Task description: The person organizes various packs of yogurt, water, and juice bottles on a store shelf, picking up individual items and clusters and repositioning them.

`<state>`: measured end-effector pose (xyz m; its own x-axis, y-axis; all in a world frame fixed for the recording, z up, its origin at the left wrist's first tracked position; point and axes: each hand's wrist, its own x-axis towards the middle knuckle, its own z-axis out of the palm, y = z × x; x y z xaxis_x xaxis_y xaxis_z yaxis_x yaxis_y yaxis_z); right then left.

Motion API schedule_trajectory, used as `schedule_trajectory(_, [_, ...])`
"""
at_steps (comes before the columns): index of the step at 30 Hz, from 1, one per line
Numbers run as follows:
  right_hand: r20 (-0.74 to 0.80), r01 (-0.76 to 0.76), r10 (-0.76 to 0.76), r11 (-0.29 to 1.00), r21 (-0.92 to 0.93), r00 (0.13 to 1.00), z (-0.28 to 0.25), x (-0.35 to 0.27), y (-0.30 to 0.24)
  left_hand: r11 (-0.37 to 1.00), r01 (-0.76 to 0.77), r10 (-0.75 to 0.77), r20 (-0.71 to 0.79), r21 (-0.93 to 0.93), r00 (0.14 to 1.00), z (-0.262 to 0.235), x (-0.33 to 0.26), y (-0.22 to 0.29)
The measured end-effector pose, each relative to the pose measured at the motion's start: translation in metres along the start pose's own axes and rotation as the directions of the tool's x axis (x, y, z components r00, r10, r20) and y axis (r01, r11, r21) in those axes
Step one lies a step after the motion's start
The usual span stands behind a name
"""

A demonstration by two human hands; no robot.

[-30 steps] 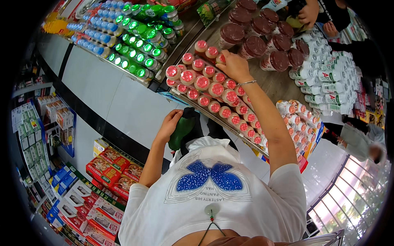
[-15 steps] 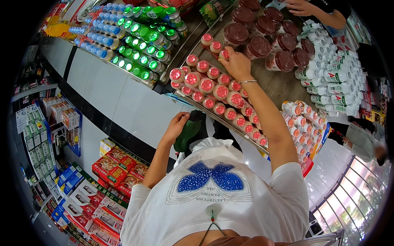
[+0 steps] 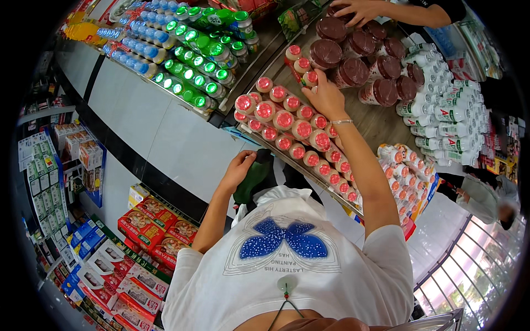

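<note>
My right hand [image 3: 326, 99] reaches over the display with its fingers closed around a small pink-capped bottle [image 3: 311, 78]. That bottle ends a short row of three, set apart behind the large block of pink-capped bottles [image 3: 284, 119]. Below my wrist, this block lines the display's near edge, and my forearm passes over its right part. Held low near my waist, my left hand [image 3: 238, 168] has curled fingers against the edge of a dark green, soft-looking thing [image 3: 255, 177]. Whatever those fingers hold, if anything, is hidden.
Brown-lidded tubs [image 3: 353, 71] stand beyond my right hand, where another person's hand [image 3: 359, 10] reaches in. White bottles [image 3: 450, 118] fill the right side; green-topped cans [image 3: 193, 71] the left. Red boxes [image 3: 146, 223] are stacked at lower left. Orange-capped bottles [image 3: 400, 171] sit beside my right forearm.
The other person's hand has moved left over the tubs. My view has shifted slightly, and my right hand stays at the bottle row. My left hand has barely moved.
</note>
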<state>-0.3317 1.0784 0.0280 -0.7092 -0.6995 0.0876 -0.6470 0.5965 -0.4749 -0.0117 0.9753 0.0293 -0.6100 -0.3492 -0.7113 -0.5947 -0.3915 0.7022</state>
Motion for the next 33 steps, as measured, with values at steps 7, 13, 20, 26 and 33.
schedule_trajectory(7, [0.287,-0.189,0.240,0.963,-0.192,0.928,-0.022,-0.026,0.006,0.997,0.005,-0.005,-0.007,0.072,1.000,-0.003,0.004,-0.013])
schedule_trajectory(13, [0.208,-0.191,0.218,0.971,-0.141,0.954,-0.006,-0.023,0.002,0.996,-0.050,0.049,0.016,0.080,0.999,-0.004,0.005,-0.013])
schedule_trajectory(20, [0.150,-0.130,0.131,0.991,-0.015,0.980,-0.010,-0.037,0.023,0.994,-0.056,0.054,0.016,0.090,0.998,-0.004,0.007,-0.016])
schedule_trajectory(26, [0.096,-0.048,0.049,0.999,-0.017,0.994,-0.018,-0.033,0.026,0.989,-0.054,0.054,0.003,0.136,0.999,0.001,0.005,-0.007])
schedule_trajectory(33, [0.252,-0.177,0.133,0.971,0.161,0.959,-0.067,-0.047,0.042,0.980,-0.067,0.062,0.037,0.185,0.997,0.013,0.007,-0.006])
